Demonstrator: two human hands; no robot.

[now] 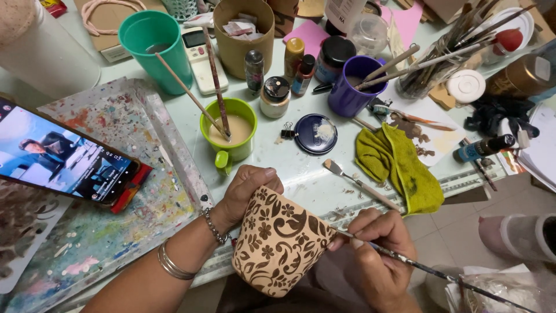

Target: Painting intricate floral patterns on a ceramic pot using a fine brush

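Pot [282, 246] held at bottom centre, just off the near edge of the counter [301, 174], tilted on its side. Long axis slanted: one end up-left under the left thumb, the other down and toward the wearer; cannot tell which end was the mouth. Tan, tapered, covered in dark brown flowers, leaves and scrolls over most of the visible side.

Left hand [246, 194] wrapped over the upper end, grip closed on the pot, thumb across the top edge, bracelets at the wrist. Right hand [376, 255] pinched shut on a brush [428, 269], fingers close to the tip end. Brush tip met the pot's right side; handle ran away down-right, speckled with paint.

Beyond the hands: green mug [231, 134] with beige paint and two sticks standing in it, dark round tin [315, 133] beside it, palette knife [359, 182], crumpled green rag [399, 165]. Purple cup [350, 87] with brushes farther back, teal cup [153, 49] at back left. Phone [63, 159] with lit screen lay on a paint-spattered board [116, 232] at left.
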